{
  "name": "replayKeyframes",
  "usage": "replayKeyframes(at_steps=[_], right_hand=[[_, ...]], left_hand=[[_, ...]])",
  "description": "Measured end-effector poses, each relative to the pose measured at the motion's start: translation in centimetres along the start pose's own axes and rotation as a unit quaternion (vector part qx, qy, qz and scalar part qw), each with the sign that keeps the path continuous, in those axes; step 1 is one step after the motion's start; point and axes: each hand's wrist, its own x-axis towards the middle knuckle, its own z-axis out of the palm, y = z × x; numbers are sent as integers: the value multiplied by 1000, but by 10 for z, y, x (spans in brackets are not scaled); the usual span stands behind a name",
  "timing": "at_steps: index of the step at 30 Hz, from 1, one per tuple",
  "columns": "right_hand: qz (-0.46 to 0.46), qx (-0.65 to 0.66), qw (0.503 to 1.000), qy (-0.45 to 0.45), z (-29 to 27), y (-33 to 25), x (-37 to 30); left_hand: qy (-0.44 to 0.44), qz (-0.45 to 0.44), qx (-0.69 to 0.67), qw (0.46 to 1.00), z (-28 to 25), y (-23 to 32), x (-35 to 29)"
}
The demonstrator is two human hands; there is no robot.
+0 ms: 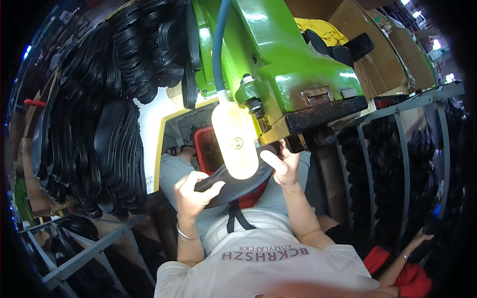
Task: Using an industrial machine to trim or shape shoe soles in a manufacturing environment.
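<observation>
A black shoe sole (232,187) is stretched between my two hands in front of the green machine (303,64). My left hand (195,193) pinches its left end, thumb on top and fingers curled round the edge. At the other end, my right hand (283,165) is closed on the sole just below the dark metal head (325,113) of the machine. A lit lamp (233,139) hangs over the middle of the sole and hides part of it. Whether the sole's right end touches the machine, I cannot tell.
Black soles (119,129) are piled at the left beside a white, yellow-edged table (158,144). Beneath the machine sits a red basket (201,144). Metal racks (405,164) of soles stand right, below a cardboard box (382,59). Another person's arm (405,256) shows lower right.
</observation>
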Motion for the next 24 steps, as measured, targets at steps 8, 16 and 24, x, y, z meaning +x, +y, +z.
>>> replayKeyframes(at_steps=[8, 16, 24], right_hand=[[-31, 23, 993, 111, -47, -4, 5], [19, 86, 989, 120, -28, -14, 2], [43, 10, 999, 10, 3, -8, 8]], left_hand=[[1, 246, 118, 962, 24, 33, 45], [-28, 199, 6, 980, 15, 18, 60], [-35, -75, -52, 995, 16, 5, -17]])
